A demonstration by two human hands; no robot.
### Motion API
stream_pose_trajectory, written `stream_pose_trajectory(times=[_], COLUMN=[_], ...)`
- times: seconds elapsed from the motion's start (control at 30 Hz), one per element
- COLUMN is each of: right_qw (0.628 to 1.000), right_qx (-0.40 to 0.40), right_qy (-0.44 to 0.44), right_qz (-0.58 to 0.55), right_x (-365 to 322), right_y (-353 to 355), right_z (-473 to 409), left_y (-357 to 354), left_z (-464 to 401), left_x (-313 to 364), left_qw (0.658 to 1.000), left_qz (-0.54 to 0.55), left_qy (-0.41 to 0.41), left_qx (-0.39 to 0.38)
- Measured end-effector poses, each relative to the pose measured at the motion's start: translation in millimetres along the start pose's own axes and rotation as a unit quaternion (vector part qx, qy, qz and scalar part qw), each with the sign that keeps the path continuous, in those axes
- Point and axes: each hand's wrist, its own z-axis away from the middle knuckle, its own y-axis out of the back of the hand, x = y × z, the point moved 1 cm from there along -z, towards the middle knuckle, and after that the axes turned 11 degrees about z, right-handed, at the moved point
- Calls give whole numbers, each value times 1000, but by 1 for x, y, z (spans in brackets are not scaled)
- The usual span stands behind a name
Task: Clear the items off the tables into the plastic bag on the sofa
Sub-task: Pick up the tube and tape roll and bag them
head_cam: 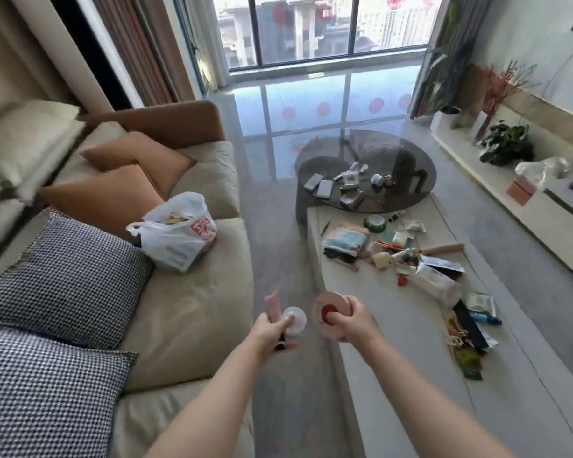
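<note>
My left hand [268, 329] grips a pink tube [273, 305] together with a small white round container [295, 320], held over the floor gap between sofa and table. My right hand [358, 320] is closed around a pink round case with a red centre [332, 313], at the white table's near left edge. The white plastic bag [176, 233] stands open on the beige sofa [192, 312], ahead and to the left of both hands. Several items litter the long white table [411, 342]. More lie on the round dark glass table [364, 170] beyond it.
A green bowl [375, 223], packets, a rolling pin [442, 249] and bottles crowd the white table's far and right part. Orange and houndstooth cushions [70, 276] line the sofa back. A narrow floor aisle [278, 233] runs between sofa and tables. A low cabinet with plants stands at right.
</note>
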Motion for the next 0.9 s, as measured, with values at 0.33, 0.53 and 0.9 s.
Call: stream_pose_trajectory(times=[0.33,0.53,0.9], right_qw=[994,991,975], right_qx=[-16,-47,-137], right_qy=[69,70,129], right_qz=[81,103,121], right_x=[-112,-150,-275], right_y=[-105,-141,-168], right_z=[-27,-65,-214], left_y=[118,152,174], left_z=[2,-6,-97], left_x=[71,104,215], left_qw=[991,980,965], left_qz=[56,97,107], left_qy=[-38,-25,-60], left_qx=[116,174,232])
